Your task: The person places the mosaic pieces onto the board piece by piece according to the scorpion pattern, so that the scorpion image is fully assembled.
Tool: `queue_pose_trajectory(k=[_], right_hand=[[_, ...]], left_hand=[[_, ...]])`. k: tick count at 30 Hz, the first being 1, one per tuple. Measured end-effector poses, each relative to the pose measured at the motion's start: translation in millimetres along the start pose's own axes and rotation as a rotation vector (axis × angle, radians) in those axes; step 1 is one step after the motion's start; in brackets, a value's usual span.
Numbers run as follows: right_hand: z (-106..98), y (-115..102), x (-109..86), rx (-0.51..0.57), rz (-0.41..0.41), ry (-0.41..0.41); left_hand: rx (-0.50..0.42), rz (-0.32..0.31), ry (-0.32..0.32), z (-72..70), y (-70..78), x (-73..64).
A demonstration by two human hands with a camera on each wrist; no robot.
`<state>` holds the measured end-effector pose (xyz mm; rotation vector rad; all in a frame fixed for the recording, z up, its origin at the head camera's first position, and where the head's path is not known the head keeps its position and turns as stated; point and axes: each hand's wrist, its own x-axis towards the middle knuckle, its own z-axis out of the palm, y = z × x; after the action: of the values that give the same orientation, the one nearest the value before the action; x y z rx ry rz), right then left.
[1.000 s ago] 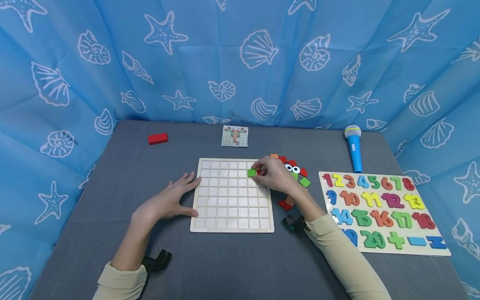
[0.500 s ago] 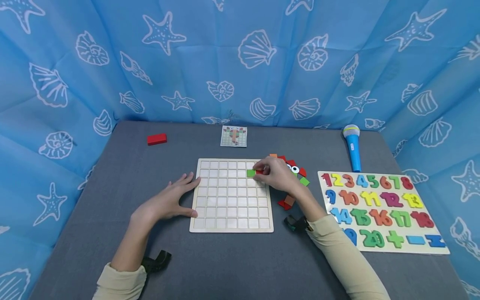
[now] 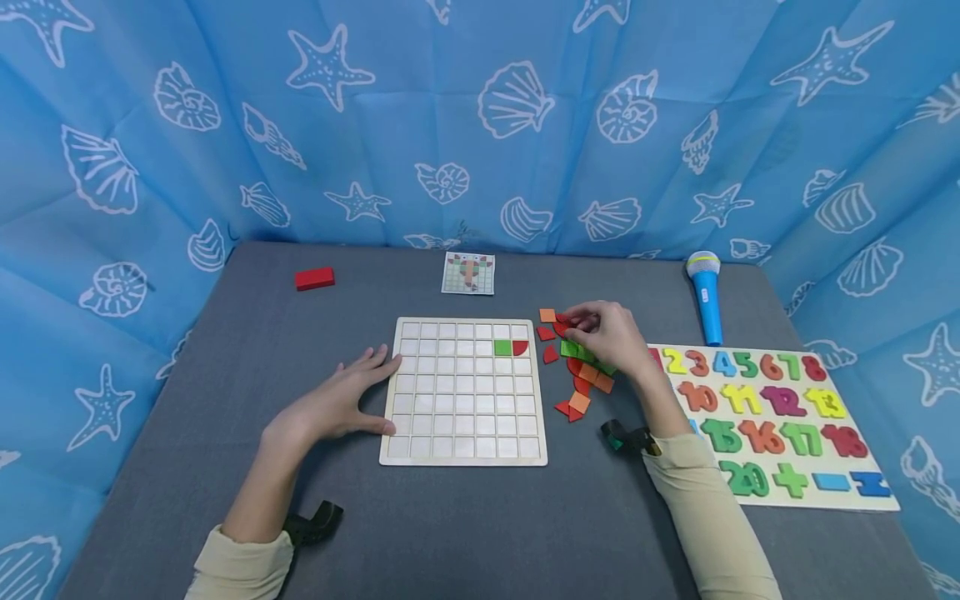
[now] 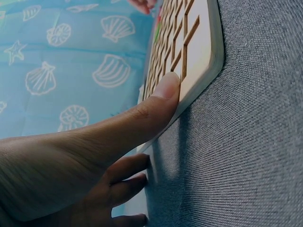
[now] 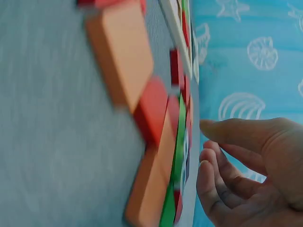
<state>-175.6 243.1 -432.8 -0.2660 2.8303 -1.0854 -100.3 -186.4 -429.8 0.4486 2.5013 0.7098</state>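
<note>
My left hand (image 3: 333,406) steadies the left side of a pale wooden grid board (image 3: 455,404). In the left wrist view its thumb (image 4: 165,92) touches the board's rim and the other fingers are spread. A green square tile (image 3: 502,347) and a red quarter-round tile (image 3: 520,347) lie side by side in the grid's second row, near the right edge. Right of the board, my right hand (image 3: 611,333) is above a loose pile of red, green and orange tiles (image 3: 591,373). Its fingers are slightly bent, and the right wrist view shows no tile between them.
A patterned card (image 3: 468,273) lies behind the board, with a red block (image 3: 314,278) at the back left. To the right are a number puzzle board (image 3: 780,425) and a blue toy microphone (image 3: 707,298). A shell-print curtain (image 3: 442,117) surrounds the table.
My right hand has let go of the red quarter-round tile beside the green one and moved right to the pile. My left hand has stayed in place.
</note>
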Motion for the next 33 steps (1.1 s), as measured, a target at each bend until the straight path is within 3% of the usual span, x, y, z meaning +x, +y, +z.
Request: queue_pose_trajectory(k=[6,20,33], right_hand=[[-12,14,3.6,-0.061,0.057,0.026],[-21,22,11.5,-0.103,0.129,-0.067],[-20,13,5.7,-0.024,0.054,0.032]], left_hand=[[0.001,-0.001,-0.001,-0.4,0.9,-0.3],[0.003,0.006,0.004,-1.5,3.2,-0.8],[0.006,0.007,0.001,-1.8,3.8,-1.0]])
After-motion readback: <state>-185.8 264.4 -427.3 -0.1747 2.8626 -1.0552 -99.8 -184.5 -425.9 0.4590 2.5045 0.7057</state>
